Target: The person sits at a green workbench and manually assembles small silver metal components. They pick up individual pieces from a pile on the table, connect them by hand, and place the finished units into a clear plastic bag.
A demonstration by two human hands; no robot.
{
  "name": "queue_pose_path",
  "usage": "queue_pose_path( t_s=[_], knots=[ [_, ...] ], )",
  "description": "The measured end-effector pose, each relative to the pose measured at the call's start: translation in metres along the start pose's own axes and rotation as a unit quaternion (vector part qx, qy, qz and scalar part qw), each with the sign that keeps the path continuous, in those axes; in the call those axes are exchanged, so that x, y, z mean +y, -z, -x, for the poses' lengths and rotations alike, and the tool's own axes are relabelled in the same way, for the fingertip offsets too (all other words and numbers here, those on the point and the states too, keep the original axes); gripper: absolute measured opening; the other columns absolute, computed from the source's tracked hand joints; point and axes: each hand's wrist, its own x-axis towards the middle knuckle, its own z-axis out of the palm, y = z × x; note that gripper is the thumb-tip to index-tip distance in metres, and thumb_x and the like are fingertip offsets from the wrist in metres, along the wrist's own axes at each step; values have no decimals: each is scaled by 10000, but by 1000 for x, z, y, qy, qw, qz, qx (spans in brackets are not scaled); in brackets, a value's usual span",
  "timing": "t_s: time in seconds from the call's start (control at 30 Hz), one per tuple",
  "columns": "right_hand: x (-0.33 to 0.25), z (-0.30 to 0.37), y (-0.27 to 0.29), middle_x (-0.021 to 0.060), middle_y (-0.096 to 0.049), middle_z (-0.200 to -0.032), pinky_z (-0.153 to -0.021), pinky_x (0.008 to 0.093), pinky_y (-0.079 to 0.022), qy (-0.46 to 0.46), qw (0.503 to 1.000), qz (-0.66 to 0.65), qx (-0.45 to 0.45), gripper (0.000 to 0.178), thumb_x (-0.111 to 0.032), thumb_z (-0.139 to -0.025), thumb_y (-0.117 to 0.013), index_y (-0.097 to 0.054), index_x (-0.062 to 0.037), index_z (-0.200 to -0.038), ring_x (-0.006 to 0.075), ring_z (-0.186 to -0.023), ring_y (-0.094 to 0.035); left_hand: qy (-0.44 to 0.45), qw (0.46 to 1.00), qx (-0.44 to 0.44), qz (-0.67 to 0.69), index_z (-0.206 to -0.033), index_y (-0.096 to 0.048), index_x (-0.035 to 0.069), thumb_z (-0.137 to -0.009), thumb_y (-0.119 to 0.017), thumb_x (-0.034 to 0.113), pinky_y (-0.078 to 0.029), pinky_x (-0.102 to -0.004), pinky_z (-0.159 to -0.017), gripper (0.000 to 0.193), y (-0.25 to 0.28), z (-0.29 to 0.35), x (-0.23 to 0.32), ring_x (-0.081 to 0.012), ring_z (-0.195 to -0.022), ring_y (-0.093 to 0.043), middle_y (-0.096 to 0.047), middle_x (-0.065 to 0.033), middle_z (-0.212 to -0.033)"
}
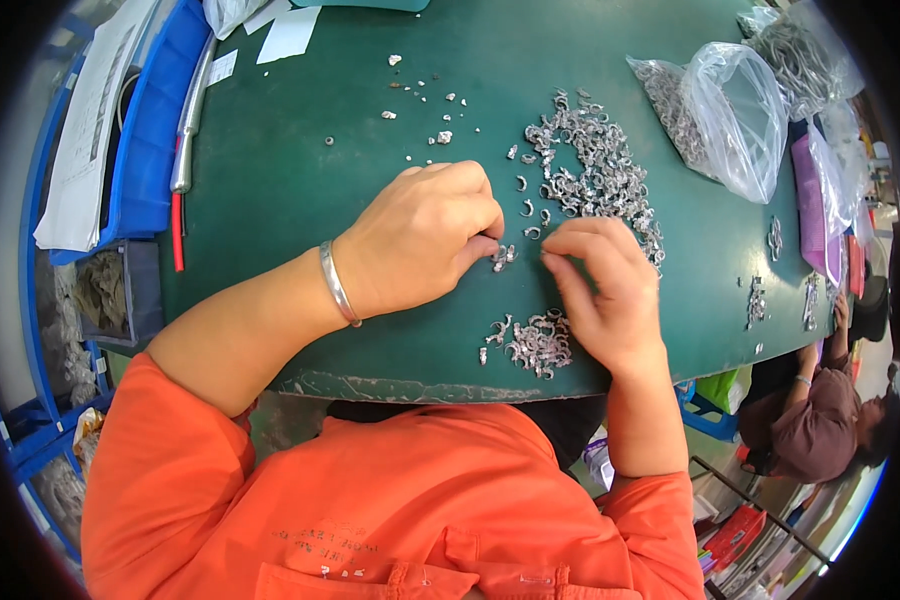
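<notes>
My left hand (425, 235), with a silver bangle (339, 284) on its wrist, is closed, thumb and fingers pressed together. Its fingertips meet a few small silvery curved metal pieces (504, 258); whether one is in the pinch is hidden. To the right, my right hand (610, 290) has its thumb and forefinger pinched near each other, and what they hold, if anything, is too small to make out. Beyond this hand spreads a large loose pile of C-shaped metal pieces (600, 160). A smaller heap of the same pieces (540, 343) lies near the table's front edge.
On the green table (300, 130) are white crumbs (444, 137) and a clear bag of metal parts (735, 120). A blue bin (155, 130) with papers and a metal-and-red rod (182, 165) line the left. A person in a brown top (815, 435) sits at the right beyond a purple box (815, 205).
</notes>
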Motion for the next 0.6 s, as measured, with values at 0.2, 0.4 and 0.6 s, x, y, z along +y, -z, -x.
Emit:
queue_pose_path(
  t_s=[0.2,0.4,0.6],
  knots=[
    [-4,-6,27,100,-648,-874,-741,364,-493,4,979,-125,-160,198,24,-755,-726,-684,-21,-943,284,-809,-615,123,985,47,108,-881,-639,20,-801,-692,-45,-491,-275,-611,115,1,-4,4,-178,-647,-585,-605,-82,-837],
    [-7,-11,4,88,-610,-865,-696,383,-461,49,994,27,-92,180,-54,-749,-757,-675,-32,-907,289,-781,-569,51,995,30,75,-943,-672,28,-812,-685,-18,-480,-291,-621,139,0,-5,0,-182,-659,-577,-609,-71,-834],
    [-2,-1,38,105,-658,-861,-734,385,-497,-33,965,-141,-216,177,-9,-739,-727,-695,-37,-911,303,-804,-620,-12,999,-53,-4,-884,-668,78,-781,-742,73,-462,-365,-760,126,0,2,2,-258,-839,-604,-599,-61,-840]
  ],
)
